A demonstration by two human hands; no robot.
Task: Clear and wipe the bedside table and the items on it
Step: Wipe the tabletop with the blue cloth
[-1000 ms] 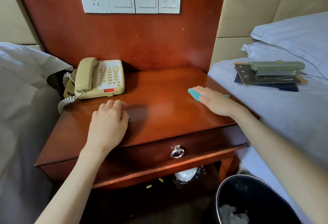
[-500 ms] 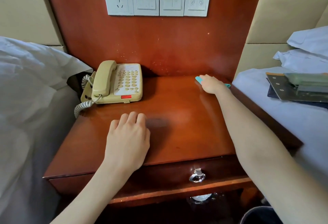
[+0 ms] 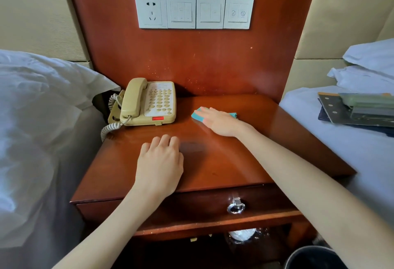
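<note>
A reddish wooden bedside table (image 3: 245, 162) fills the middle of the view. A beige corded telephone (image 3: 149, 102) stands at its back left. My right hand (image 3: 221, 120) lies flat on a teal cloth (image 3: 197, 115), pressing it onto the tabletop just right of the telephone; only the cloth's two ends show. My left hand (image 3: 160, 164) rests palm down near the table's front left, fingers together, holding nothing.
A white-sheeted bed lies on either side. On the right bed (image 3: 351, 140) sits a stack of dark folders and a green item (image 3: 362, 108). The drawer has a metal ring pull (image 3: 235, 207). A black bin (image 3: 315, 258) stands at the lower right. Wall switches (image 3: 194, 11) are above.
My right hand has slid the teal cloth from the table's right side to the back right corner, then left toward the telephone. My left hand has stayed in place.
</note>
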